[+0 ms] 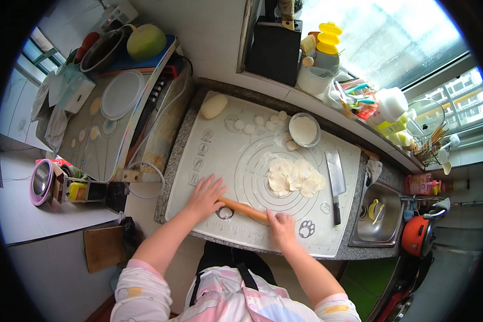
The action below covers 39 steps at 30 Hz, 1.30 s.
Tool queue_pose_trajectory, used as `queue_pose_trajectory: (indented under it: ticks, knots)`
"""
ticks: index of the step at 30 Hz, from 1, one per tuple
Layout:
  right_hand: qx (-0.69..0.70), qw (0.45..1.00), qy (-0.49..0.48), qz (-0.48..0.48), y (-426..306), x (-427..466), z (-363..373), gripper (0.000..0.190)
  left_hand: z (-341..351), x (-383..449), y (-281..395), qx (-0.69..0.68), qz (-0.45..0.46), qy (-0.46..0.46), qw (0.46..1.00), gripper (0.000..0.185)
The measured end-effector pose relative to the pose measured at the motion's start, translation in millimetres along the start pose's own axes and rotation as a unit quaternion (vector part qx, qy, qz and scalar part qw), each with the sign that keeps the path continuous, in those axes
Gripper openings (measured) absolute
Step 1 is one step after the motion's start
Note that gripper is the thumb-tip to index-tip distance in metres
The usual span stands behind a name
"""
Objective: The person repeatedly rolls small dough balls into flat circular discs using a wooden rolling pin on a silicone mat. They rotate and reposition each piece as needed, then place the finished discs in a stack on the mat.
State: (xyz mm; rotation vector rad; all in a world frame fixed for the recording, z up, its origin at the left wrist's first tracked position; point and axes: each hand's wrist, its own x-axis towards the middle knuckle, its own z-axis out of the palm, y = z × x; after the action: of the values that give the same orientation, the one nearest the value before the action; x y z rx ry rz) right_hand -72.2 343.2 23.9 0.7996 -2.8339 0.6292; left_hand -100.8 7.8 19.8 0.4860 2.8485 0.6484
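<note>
A wooden rolling pin (243, 209) lies across the near part of a pale silicone pastry mat (217, 169). My left hand (204, 198) rests at its left end, fingers spread over the mat. At the other end, my right hand (281, 227) is closed around the pin. Whatever lies beneath the pin is mostly hidden. Beyond it are overlapping rolled dough wrappers (294, 177). Several small dough pieces (248, 129) sit farther back, beside a bowl of flour (304, 129). A larger dough lump (214, 106) is at the far left corner. A cleaver (335, 181) lies to the right of the wrappers.
Right of the counter is a steel sink (376, 237) with a yellow item inside. A knife block (273, 52), utensils and bottles line the windowsill. On the left, a side table (78, 155) holds a round plastic lid (122, 95), a pan and a green melon (146, 42).
</note>
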Motion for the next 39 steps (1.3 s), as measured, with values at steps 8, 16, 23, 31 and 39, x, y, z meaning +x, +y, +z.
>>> queue_pose_trajectory:
  ticks: [8,16,23,31,39]
  knots:
    - [-0.049,0.985,-0.149,0.075,-2.0,-2.6,-12.4,0.057,-7.9,15.9,4.6,0.017,0.001,0.028,0.999,0.062]
    - [-0.104,0.975,-0.177,0.085,-4.8,3.4,-15.3,0.059,2.4,11.2,15.0,-0.024,-0.054,0.111,0.992,0.068]
    - [-0.091,0.987,-0.118,0.054,-3.1,5.3,-9.8,0.059,2.9,9.4,22.0,-0.054,-0.131,0.135,0.981,0.067]
    - [-0.063,0.99,-0.115,0.057,-7.5,17.0,-9.5,0.062,1.4,13.1,20.6,0.007,-0.141,0.135,0.981,0.068]
    - [-0.083,0.984,-0.155,0.031,-5.3,18.2,-9.5,0.062,9.5,13.8,9.6,0.06,-0.154,0.034,0.986,0.066]
